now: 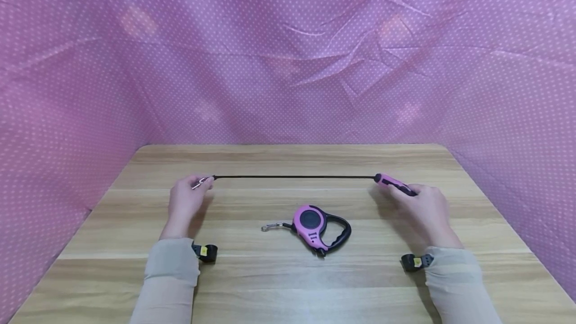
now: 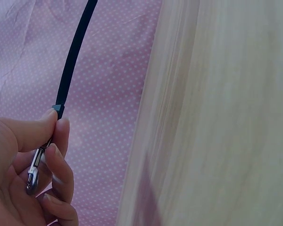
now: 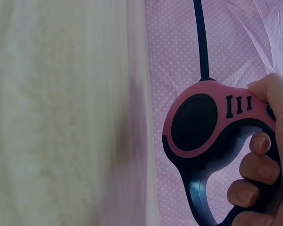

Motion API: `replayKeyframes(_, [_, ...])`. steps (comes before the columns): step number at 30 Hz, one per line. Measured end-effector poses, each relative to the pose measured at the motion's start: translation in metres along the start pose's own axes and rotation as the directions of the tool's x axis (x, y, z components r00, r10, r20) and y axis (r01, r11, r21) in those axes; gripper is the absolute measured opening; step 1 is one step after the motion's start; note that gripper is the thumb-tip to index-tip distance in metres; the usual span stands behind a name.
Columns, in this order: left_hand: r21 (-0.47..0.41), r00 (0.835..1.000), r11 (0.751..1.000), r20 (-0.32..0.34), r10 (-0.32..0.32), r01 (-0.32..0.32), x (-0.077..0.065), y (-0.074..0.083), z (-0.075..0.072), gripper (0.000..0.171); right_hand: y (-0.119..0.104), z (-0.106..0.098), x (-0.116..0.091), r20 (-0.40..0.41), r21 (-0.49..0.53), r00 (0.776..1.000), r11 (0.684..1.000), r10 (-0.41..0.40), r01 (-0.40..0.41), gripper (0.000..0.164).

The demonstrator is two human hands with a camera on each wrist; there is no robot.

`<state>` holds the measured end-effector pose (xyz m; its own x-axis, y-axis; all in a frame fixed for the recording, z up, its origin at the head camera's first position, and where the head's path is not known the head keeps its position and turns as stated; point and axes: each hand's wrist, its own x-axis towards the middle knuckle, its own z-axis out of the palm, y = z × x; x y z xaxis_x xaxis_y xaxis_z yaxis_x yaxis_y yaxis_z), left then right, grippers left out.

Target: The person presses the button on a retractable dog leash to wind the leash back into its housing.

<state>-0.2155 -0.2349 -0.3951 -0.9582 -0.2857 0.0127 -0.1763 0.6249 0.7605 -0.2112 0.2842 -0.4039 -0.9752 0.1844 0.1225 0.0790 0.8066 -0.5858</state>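
My right hand [image 1: 425,209] grips the black loop handle of a pink and black retractable dog leash [image 3: 226,106], fingers wrapped through the loop and thumb on the pink casing. From its casing a black strap [image 1: 294,177] runs straight across above the table to my left hand [image 1: 186,204]. There the thumb and forefinger pinch the strap's end fitting [image 2: 58,110], and the silver metal clip [image 2: 33,179] lies against the curled fingers. A second pink and black retractable leash [image 1: 309,219] rests on the table between the hands, its clip [image 1: 272,226] pointing left.
The wooden table [image 1: 279,289] has a far edge and two sides bordered by a pink dotted cloth [image 1: 288,89]. Each wrist wears a small black camera, the left one [image 1: 208,253] and the right one [image 1: 410,262] both beside pale sleeves.
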Motion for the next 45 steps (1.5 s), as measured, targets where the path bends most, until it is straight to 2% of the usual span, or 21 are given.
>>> replayKeyframes(18, [-0.012,1.000,1.000,0.025,-0.002,0.002,0.000,0.002,0.000,0.045,-0.003,0.001,-0.001,0.009,0.016,1.000,1.000,0.005,-0.005,0.068])
replayKeyframes(25, [-0.014,0.999,1.000,0.038,0.009,-0.009,-0.001,0.003,0.001,0.045,-0.005,0.002,0.001,-0.021,-0.062,0.997,0.995,-0.079,0.078,0.058])
replayKeyframes(34, [-0.007,0.999,1.000,0.040,0.026,-0.026,-0.002,0.005,0.003,0.044,-0.008,0.002,0.001,-0.015,-0.070,0.996,0.994,-0.087,0.086,0.059])
replayKeyframes(45, [-0.012,0.998,1.000,0.057,0.015,-0.014,-0.002,0.007,0.005,0.045,-0.010,0.002,0.001,-0.014,-0.086,0.995,0.991,-0.101,0.099,0.059])
